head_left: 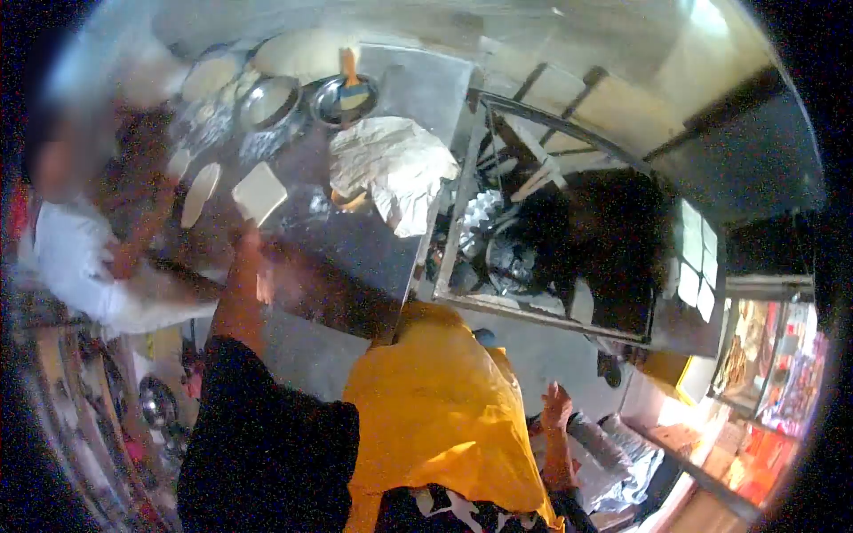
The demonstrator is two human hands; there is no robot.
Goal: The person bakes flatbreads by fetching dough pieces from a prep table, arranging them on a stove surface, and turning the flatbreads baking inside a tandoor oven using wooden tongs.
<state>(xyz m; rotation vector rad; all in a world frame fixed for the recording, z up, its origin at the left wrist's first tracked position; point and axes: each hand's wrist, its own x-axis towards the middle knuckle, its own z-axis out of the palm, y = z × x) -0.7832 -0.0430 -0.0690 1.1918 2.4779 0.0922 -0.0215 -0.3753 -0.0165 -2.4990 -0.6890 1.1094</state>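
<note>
My left hand (246, 238) reaches over the dark worktop (346, 258). Its fingers are closed at the near corner of a square, flattened piece of dough (259, 194); blur hides the exact grip. To the left of that piece lies an oval flattened dough (201, 195), near a co-worker's arm. My right hand (557, 405) hangs low at my side, away from the worktop. Its fingers are loosely bent and apart, and I see nothing in them. A yellow apron (435, 400) covers my front.
A co-worker in a white shirt (75, 266) stands at the left. Behind the dough are a metal bowl (268, 103) and another bowl (330, 108) holding a brush (353, 89). A crumpled pale cloth (391, 169) lies beside a metal-framed opening (544, 311) on the right.
</note>
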